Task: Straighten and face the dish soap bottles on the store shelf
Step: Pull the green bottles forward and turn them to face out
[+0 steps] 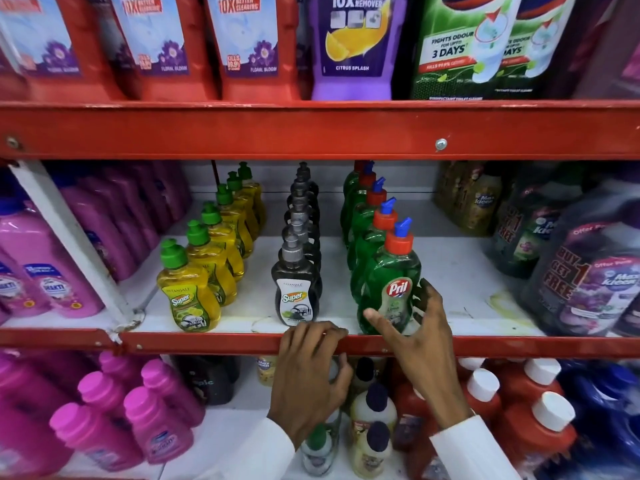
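Three rows of dish soap bottles run front to back on the white middle shelf (450,271): yellow ones with green caps (188,299), black ones with grey caps (297,292), and green ones with red and blue caps (393,289). All three front labels face me. My right hand (415,334) wraps the front green bottle low down, thumb on its left front and fingers against its right side. My left hand (311,368) rests on the red shelf edge (207,342) below the black row, fingers over the top and thumb underneath.
Pink bottles (52,265) crowd the shelf's left behind a slanted white brace (69,237). Large dark refill packs (588,271) stand at the right. Big red, purple and green bottles fill the shelf above. Pink, white and red bottles stand on the shelf below.
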Demonstrator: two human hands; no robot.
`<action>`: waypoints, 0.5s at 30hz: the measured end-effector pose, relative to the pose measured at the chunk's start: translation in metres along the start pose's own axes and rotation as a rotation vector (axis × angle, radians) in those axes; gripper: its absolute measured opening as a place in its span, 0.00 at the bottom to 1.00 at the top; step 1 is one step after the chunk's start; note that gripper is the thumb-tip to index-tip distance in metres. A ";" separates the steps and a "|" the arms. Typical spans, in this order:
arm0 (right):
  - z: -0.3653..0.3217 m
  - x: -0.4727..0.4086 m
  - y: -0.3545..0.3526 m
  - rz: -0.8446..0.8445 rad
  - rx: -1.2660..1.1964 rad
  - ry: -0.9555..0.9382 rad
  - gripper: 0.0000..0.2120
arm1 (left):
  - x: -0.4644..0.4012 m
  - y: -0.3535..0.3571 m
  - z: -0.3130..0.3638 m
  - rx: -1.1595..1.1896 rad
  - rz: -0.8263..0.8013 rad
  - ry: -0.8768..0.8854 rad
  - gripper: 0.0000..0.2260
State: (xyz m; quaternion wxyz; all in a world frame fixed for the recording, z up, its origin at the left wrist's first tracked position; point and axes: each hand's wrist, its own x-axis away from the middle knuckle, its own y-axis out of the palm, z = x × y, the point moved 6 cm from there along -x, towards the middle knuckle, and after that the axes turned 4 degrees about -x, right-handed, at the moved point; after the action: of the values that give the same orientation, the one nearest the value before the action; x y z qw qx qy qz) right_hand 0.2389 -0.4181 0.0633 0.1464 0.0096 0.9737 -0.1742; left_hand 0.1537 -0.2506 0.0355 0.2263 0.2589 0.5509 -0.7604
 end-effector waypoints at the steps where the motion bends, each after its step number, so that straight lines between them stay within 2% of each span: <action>1: 0.002 0.000 -0.006 -0.030 -0.029 0.006 0.47 | -0.008 -0.003 0.004 0.052 0.009 -0.020 0.14; 2: 0.004 0.000 -0.010 -0.064 -0.065 0.012 0.42 | -0.015 -0.005 0.008 0.102 0.003 -0.045 0.14; 4: 0.005 -0.003 -0.017 -0.133 -0.114 0.007 0.25 | -0.026 -0.004 0.012 0.179 -0.029 -0.118 0.17; 6: 0.008 -0.011 -0.022 -0.187 -0.075 -0.016 0.16 | -0.032 0.001 0.012 0.253 -0.066 -0.185 0.20; 10: 0.017 -0.024 -0.021 -0.310 0.068 -0.075 0.19 | -0.043 0.008 0.014 0.362 -0.099 -0.220 0.24; 15: 0.020 -0.027 -0.022 -0.335 0.047 -0.094 0.16 | -0.055 0.015 0.007 0.417 -0.125 -0.256 0.23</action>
State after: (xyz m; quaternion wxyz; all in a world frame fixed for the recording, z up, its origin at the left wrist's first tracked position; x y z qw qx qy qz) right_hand 0.2689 -0.4449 0.0612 0.1604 -0.1578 0.9494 -0.2192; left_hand 0.2041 -0.2585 0.0624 0.1886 0.1671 0.3637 -0.8968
